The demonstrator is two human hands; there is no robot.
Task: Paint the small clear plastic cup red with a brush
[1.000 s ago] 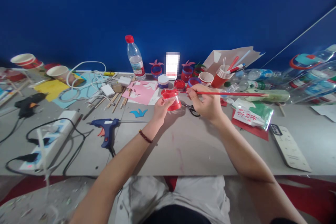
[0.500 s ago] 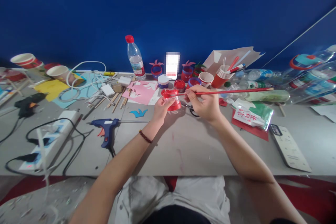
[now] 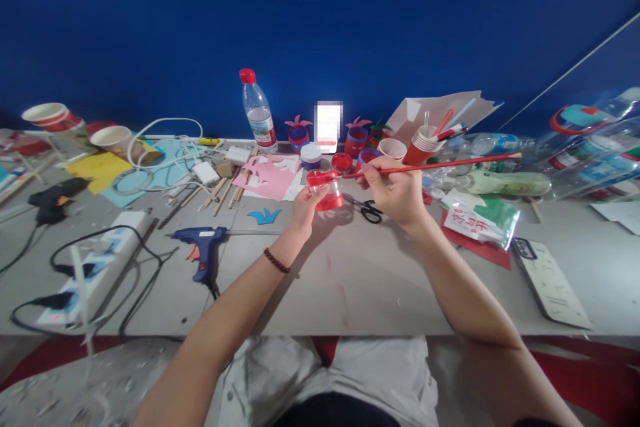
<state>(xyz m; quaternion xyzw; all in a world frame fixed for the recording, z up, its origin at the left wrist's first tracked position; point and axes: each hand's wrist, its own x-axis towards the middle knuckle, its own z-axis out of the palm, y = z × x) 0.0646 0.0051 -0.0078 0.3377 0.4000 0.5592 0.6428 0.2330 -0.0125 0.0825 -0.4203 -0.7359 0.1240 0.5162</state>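
Note:
Between the thumb and fingers of my left hand (image 3: 304, 215) is a clear plastic bottle piece (image 3: 329, 200), partly coated in red paint. My right hand (image 3: 395, 192) pinches a long red paintbrush (image 3: 440, 165), its handle pointing right. The brush tip meets the upper red part of the bottle piece. Just beyond stands an open jar of red paint (image 3: 342, 162), beside a white-lidded paint jar (image 3: 311, 156). Black-handled scissors (image 3: 371, 211) lie under and beside my right hand. A blue paper cutout (image 3: 264, 216) rests left of my left hand.
A blue glue gun (image 3: 203, 243) and a power strip (image 3: 97, 267) with cables lie left. Behind stand a water bottle (image 3: 259, 113), a lit phone (image 3: 328, 127) and painted cups (image 3: 356, 139). At right are plastic bottles (image 3: 505, 182) and another phone (image 3: 553, 283).
My right hand has shifted slightly to the right, and the brush handle tilts higher at its far end. More of the scissors shows. My left hand stays nearly still.

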